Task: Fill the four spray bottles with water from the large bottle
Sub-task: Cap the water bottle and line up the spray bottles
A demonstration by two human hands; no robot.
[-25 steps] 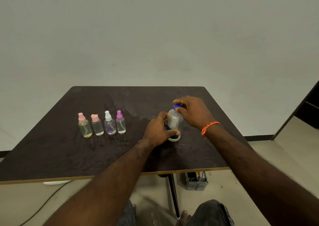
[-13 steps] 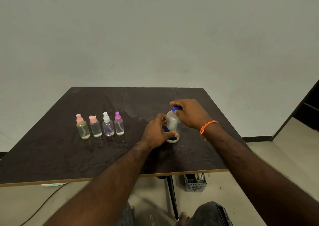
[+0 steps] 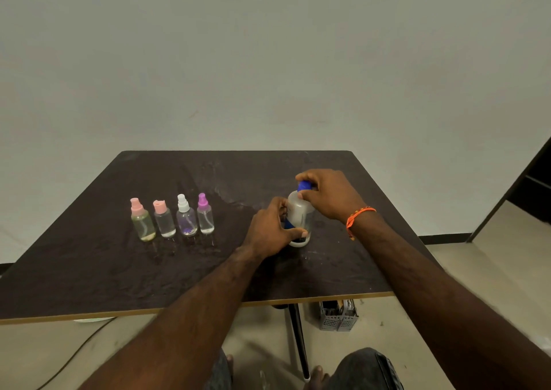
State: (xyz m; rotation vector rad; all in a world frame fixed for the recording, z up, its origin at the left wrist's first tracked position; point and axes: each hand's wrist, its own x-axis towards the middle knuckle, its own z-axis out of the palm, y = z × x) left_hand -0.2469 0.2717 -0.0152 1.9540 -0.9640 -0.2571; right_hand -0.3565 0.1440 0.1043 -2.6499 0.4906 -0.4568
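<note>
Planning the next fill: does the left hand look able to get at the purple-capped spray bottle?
Probably yes: the table between left hand and purple-capped spray bottle looks bare, but it must first release the large bottle.

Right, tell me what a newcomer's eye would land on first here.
First, the two hands at the table's right-centre: the left hand grips the body of the large bottle while the right hand pinches its blue cap. Next, the row of four small spray bottles standing upright to the left on the dark table, with pink, pink, white and purple tops.
</note>
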